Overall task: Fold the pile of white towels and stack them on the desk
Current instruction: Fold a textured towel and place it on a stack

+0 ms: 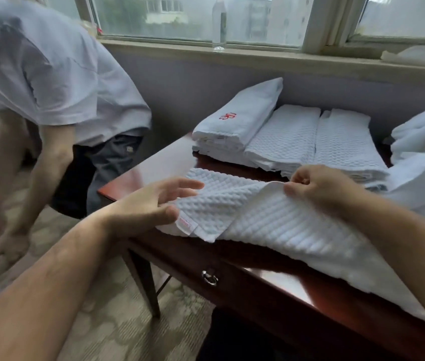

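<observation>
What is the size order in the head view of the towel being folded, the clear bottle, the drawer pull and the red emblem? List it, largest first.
1. Towel being folded
2. Clear bottle
3. Drawer pull and red emblem: look alike, pull is nearer, so unranked.

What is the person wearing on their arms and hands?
Nothing that shows. The left forearm and right forearm are bare, no sleeves in view. The left hand and right hand have no gloves, and I see no watch, bracelet or rings.
</observation>
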A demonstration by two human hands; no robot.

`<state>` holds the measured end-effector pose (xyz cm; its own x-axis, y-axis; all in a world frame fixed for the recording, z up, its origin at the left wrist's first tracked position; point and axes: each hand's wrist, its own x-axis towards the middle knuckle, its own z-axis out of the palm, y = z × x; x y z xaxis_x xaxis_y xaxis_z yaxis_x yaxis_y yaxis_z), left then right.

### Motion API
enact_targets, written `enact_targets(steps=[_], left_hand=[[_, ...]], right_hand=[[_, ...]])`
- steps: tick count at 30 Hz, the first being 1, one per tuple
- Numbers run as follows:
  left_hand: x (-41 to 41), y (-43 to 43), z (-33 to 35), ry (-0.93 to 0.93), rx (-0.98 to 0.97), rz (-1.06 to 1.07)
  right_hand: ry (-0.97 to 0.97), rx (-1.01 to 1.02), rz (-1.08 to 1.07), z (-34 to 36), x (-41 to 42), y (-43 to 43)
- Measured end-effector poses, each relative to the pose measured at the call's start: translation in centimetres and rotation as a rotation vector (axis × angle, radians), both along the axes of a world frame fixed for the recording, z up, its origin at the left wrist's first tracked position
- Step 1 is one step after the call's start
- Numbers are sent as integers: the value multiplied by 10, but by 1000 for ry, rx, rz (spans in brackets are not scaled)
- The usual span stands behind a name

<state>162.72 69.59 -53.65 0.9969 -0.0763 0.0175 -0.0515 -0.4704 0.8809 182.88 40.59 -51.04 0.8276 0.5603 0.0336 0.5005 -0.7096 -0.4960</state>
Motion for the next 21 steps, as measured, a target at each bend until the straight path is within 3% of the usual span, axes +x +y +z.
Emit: enact_targets(steps=[4, 9, 13, 17, 21], left_hand=[[6, 5, -3, 27, 244, 107], [30, -7, -5, -32, 273, 303], [60, -7, 2, 55, 469, 532], [84, -2, 2, 197, 483, 589], [96, 0, -6, 207, 559, 588]], right_hand=[[-24, -100, -5, -21, 11, 4], [-87, -65, 42, -28, 13, 3], [-189, -25, 48, -18, 17, 2], [-147, -126, 34, -15, 21, 0], [-37, -236, 22, -20, 24, -3]])
